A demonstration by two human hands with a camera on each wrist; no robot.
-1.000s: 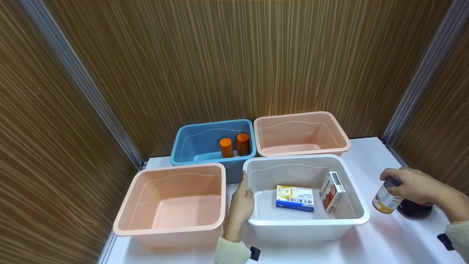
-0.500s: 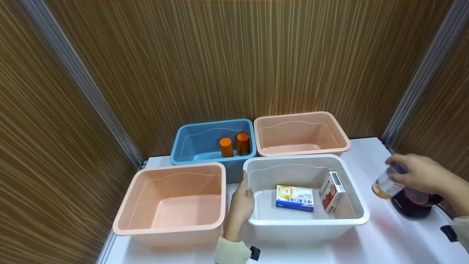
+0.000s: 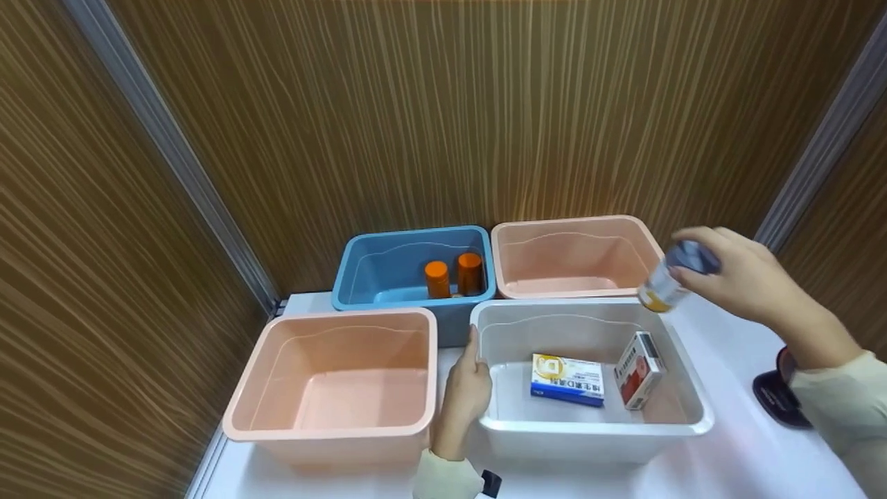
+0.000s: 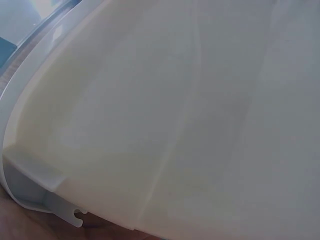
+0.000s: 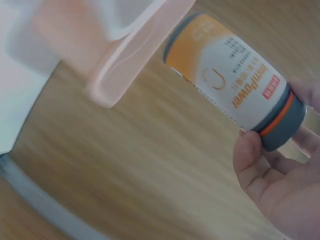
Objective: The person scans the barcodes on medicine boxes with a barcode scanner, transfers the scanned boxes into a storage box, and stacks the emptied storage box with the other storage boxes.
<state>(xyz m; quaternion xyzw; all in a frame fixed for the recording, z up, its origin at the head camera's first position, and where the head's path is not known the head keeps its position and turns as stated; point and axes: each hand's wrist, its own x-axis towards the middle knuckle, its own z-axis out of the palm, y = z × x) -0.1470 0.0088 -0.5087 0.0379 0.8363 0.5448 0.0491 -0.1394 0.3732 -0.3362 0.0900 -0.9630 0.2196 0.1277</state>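
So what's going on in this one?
A person stands at a white table with four plastic bins. Their right hand grips a white-and-orange labelled bottle with a dark cap, tilted in the air over the near right corner of the far pink bin. Their left hand rests against the left wall of the white bin, which holds a blue-and-white box and a red-and-white box. Two orange bottles stand in the blue bin; the near pink bin holds nothing visible.
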